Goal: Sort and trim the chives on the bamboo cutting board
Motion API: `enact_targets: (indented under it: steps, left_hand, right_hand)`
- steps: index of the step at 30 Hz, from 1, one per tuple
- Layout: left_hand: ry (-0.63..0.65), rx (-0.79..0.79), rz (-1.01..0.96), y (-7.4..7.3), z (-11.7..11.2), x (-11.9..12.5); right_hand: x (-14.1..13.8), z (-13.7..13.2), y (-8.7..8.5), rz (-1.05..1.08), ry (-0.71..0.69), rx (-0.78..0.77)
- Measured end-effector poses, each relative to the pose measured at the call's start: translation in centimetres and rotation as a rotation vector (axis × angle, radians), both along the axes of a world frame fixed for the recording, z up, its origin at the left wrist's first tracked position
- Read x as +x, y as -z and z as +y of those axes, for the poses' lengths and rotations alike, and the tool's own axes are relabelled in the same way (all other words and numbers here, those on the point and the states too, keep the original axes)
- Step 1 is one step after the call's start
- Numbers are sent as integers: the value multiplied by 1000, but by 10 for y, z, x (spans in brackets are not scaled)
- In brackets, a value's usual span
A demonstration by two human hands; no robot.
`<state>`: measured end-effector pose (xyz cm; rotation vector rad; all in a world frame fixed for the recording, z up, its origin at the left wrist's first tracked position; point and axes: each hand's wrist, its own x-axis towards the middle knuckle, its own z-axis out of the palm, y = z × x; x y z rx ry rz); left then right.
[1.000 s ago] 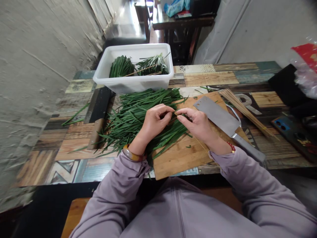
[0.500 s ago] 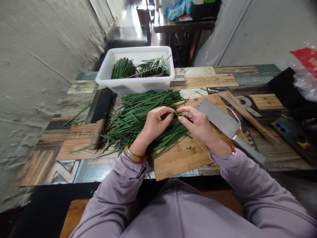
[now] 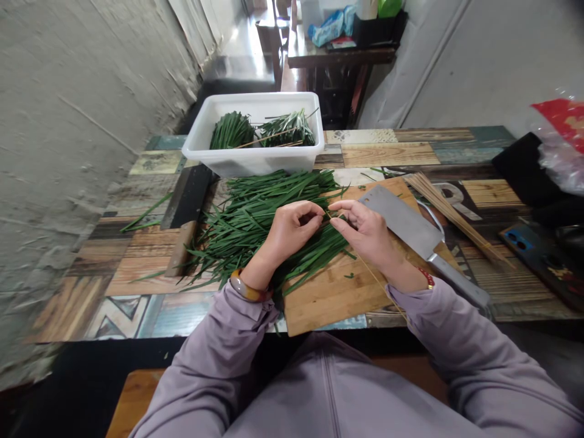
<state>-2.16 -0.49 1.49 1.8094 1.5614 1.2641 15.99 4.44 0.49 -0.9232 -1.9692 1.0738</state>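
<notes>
My left hand (image 3: 287,234) is curled shut, pinching green chive leaves above the chive pile (image 3: 255,222). Close beside it, my right hand (image 3: 367,234) is closed on a thin bamboo skewer (image 3: 374,277) that runs from my fingertips back under my wrist toward my body. The fingertips of both hands nearly meet at the skewer's tip. The pile lies half on a wooden cutting board (image 3: 337,289) and half on the patterned table (image 3: 150,280).
A cleaver (image 3: 410,228) lies on the board right of my hands. A bundle of bamboo skewers (image 3: 451,213) lies further right. A white tub (image 3: 255,134) with chive bundles stands behind the pile. A dark phone (image 3: 542,255) and plastic bags (image 3: 561,140) sit at the right edge.
The view has shifted slightly, so everything sits a little lower in frame. My hands keep the same pinch at the skewer tip, with only small finger movements.
</notes>
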Motion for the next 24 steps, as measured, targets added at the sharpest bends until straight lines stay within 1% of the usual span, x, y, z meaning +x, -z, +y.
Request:
enact_targets:
  steps: [4,8,12,14,16,18,19,21,24]
  left_hand:
    - [73,15,34,-2,-1,0]
    - [155,1,58,-7,-2,2]
    - [193,-25,90,-11,-4,1]
    - [143,-25,86,-11,-3,-1]
    - [17,1,80,-8,-1,-6]
    - [-125,62,105,-4,3,-12]
    - [-175,98,134,-2,5,-15]
    - [-215,157,214,3,8,-20]
    - [-196,188,373,9,10,-24]
  right_hand:
    - [0,0,0,-7,6,19]
    - [-1,0,-2,-24,28,44]
    - [-1,1,-1,-46,39,39]
    - [0,2,-1,-59,35,30]
    - [0,3,0,-70,29,22]
    - [0,3,1,-79,28,18]
    - [0,3,1,-84,32,18]
    - [-1,3,1,-91,42,18]
    - [-1,3,0,-94,43,18]
